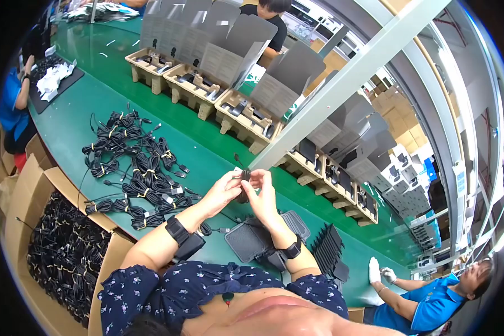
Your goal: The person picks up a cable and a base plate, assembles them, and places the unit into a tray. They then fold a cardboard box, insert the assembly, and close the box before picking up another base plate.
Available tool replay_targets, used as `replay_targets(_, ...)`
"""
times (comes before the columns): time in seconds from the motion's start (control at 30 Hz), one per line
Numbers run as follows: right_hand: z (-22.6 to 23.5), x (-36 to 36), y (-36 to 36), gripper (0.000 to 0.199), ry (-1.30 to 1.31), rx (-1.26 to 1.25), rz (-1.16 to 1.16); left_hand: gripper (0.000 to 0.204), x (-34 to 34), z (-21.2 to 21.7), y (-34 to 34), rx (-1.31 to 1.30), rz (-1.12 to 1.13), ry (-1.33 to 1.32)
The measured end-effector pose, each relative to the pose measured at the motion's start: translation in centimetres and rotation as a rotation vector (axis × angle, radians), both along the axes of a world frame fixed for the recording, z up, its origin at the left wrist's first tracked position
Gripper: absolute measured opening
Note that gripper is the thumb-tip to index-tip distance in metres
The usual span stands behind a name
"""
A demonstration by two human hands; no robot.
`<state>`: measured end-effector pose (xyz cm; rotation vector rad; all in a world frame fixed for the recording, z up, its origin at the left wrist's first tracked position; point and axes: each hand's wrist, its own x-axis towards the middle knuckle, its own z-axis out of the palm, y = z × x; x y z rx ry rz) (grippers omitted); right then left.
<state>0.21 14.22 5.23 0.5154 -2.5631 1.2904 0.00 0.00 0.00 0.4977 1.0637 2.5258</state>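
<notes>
Just right of the frame's centre, we see both hands raised over the green table (84, 134) — the left hand (221, 193) and the right hand (261, 196) pinch a small coiled black cable (244, 182) between their fingertips. To the left lies a pile of bundled cables (134, 168); lower left, a cardboard box (33, 196) holds more. Open pulp trays (246, 120) line the upper part.

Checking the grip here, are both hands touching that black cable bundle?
Touching. The head view shows the left hand and right hand both closed around the small black cable bundle, fingers on it from either side above the green table.
</notes>
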Motion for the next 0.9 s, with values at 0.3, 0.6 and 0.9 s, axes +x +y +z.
replay_targets(0.3,3.4,1.8,0.3,0.035,0.111,-0.075,-0.120,0.057,0.5,0.6,-1.3,-0.792,0.654,0.765)
replay_targets(0.6,7.0,5.2,0.4,0.031,-0.280,-0.294,0.351,0.032,0.6,1.7,-1.5,-0.883,0.565,0.600)
replay_targets(0.9,5.4,3.3,0.4,0.041,-0.175,-0.719,0.099,0.070,2.6,3.3,-1.1,-0.224,-0.444,0.162)
